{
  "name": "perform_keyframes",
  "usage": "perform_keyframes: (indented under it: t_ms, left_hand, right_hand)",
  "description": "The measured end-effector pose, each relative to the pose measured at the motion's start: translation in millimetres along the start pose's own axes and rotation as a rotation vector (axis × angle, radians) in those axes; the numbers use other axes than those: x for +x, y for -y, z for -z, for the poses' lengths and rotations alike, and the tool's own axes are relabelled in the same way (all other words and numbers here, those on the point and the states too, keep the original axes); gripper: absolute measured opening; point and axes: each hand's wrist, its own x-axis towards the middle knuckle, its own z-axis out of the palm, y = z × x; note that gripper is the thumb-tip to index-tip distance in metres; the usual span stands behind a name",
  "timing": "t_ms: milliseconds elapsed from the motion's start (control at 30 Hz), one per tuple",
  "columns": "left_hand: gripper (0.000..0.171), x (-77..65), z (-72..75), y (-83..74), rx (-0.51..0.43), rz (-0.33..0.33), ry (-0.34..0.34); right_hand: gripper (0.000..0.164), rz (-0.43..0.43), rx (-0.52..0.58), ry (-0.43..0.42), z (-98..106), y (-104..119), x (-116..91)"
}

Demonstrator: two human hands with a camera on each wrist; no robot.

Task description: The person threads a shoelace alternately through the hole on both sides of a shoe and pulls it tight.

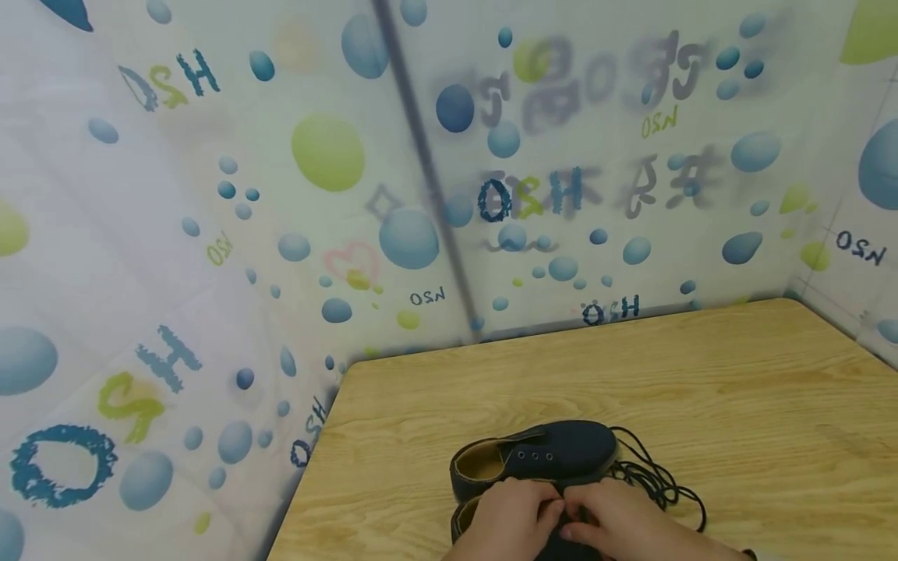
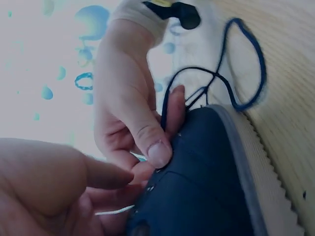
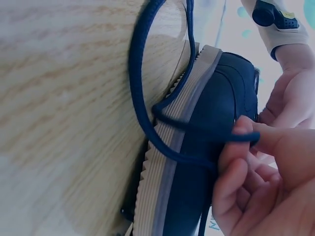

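Note:
Two navy lace-up shoes lie side by side. Both hands are on the near shoe, which they mostly cover in the head view. My left hand holds its eyelet edge, with fingers bent in at the opening; its fingertips are partly hidden. My right hand pinches a dark shoelace at the eyelets, its thumb against the upper. From there the lace loops loosely over the ribbed pale sole. Just beyond the hands, the far shoe shows bare eyelets.
Loose dark laces lie in a tangle right of the toes, on the wood-grain table. A white curtain printed with blue and green drops hangs behind the table and along its sides.

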Motion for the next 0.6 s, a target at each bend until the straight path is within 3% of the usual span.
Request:
perform_keyframes:
  t_ms: [133,233,367,600]
  left_hand:
    - [0.018,2.3,1.1,6.5,-0.258,0.032,0.121]
    - [0.017,3.5,0.9,10.5,-0.372,0.028,0.147]
    - [0.015,3.8,-0.4,12.6,-0.433,0.014,0.098]
    - [0.012,3.6,-1.3,9.0,-0.492,0.016,-0.061]
  right_hand:
    - [0.018,0.046,-0.035,-0.045,0.2,-0.2,0.4]
    - [0.021,0.075,-0.088,-0.082,0.4,-0.4,0.9]
    - [0.022,0.084,-0.122,-0.099,1.0,1.1,1.4]
    - [0.021,0.073,-0.133,-0.099,2.3,3.7,0.8]
